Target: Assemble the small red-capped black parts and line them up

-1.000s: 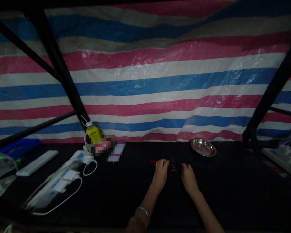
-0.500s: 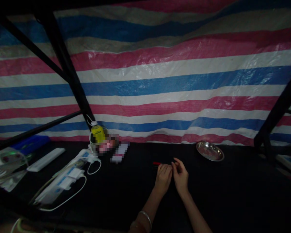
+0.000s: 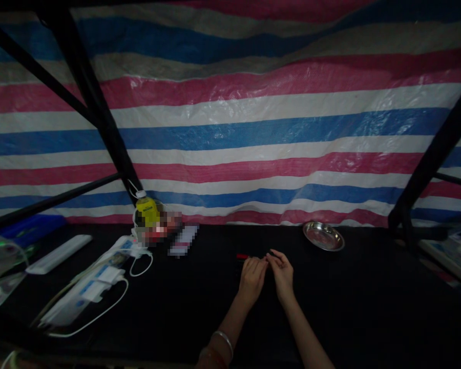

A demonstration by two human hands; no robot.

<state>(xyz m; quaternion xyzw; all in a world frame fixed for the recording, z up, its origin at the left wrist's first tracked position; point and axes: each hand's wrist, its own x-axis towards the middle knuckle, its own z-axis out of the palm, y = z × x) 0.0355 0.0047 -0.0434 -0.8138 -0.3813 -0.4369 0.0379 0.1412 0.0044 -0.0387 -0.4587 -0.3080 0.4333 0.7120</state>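
My 2 hands are close together over the black tabletop (image 3: 184,307), near the middle. My left hand (image 3: 252,278) has its fingers (image 3: 258,264) curled in, and my right hand (image 3: 282,270) is curled in too. The tips of both hands touch each other. They look pinched, but it is too dark to see if something tiny is between them. So I cannot tell if they grip anything.

A small red thing (image 3: 243,256) lies on the tabletop just beside my left hand, on its far left side. I cannot tell if my hand touches it. A silver bangle (image 3: 225,339) sits on my left wrist.

To the far right of my hands is a round metal dish (image 3: 323,236), well apart from them. Far to the left stands a yellow bottle (image 3: 146,211) with a white cap, right by a black pole (image 3: 100,118). Nearer on the left lies a white power strip (image 3: 86,289) with a white cable (image 3: 111,310) looping beside it. A long flat white bar (image 3: 59,254) lies further left. Behind it all hangs a big sheet (image 3: 253,128) with red, white and blue stripes.
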